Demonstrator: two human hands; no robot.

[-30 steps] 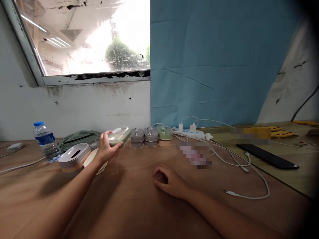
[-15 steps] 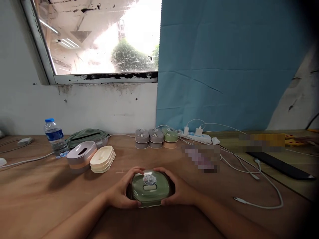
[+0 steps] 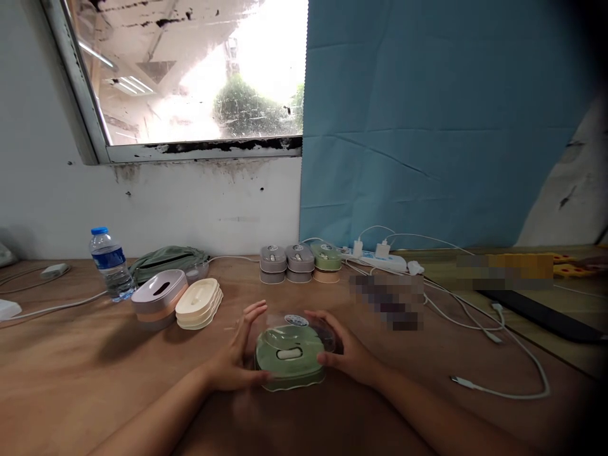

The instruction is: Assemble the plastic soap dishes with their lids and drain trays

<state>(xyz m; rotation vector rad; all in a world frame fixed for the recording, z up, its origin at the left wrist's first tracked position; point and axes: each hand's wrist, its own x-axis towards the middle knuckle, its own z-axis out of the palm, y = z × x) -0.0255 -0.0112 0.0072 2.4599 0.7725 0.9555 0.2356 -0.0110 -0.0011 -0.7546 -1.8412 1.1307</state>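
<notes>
Shifting clear cover [image 3: 327, 337] back and up relative to green box [image 3: 291, 364] since the earlier frame, carrying oval label [image 3: 296, 321] along toward the wall; also spreading left hand [image 3: 232, 366] wider. Leaving green box sitting on table [image 3: 251, 424], between both hands. Risking a dropped or skewed cover, judging by slick-looking plastic and apparently one-sided support on the right. Also risking a snag of cover rim on green box, dragging it along for lack of firm bracing. Keeping left hand wide, gripping nothing clearly, resting thumb at front-left edge of green box; not telling whether left fingertips are touching the cover. Curling right hand [image 3: 350, 354] partway, apparently pinching clear cover's right side between thumb and fingers.
</notes>
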